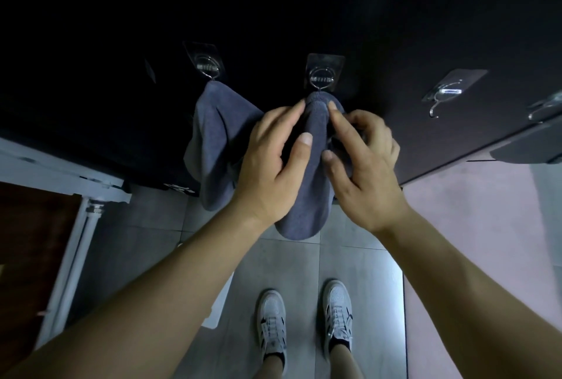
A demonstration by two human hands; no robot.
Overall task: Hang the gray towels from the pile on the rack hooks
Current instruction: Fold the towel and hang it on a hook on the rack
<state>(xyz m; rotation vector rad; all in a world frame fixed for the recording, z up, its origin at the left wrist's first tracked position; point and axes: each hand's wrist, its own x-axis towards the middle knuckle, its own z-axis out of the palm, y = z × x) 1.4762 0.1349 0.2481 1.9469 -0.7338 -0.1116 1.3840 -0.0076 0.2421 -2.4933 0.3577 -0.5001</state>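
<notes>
The left hand (270, 162) wraps its fingers and thumb around a soft gray towel (307, 196). The right hand (368, 165) pinches the same towel from the other side, with one finger pointing up near the top. The towel is bunched into a long, round shape. Its top hangs at the middle hook (323, 78), a shiny metal ring on a clear square. Just to the left, a second gray towel (213, 141) hangs from the left hook (206, 65). To the right, a bare hook (445, 94) sits on the dark wall (380, 28). Below are gray floor tiles (359, 287) and white shoes (272, 317).
</notes>
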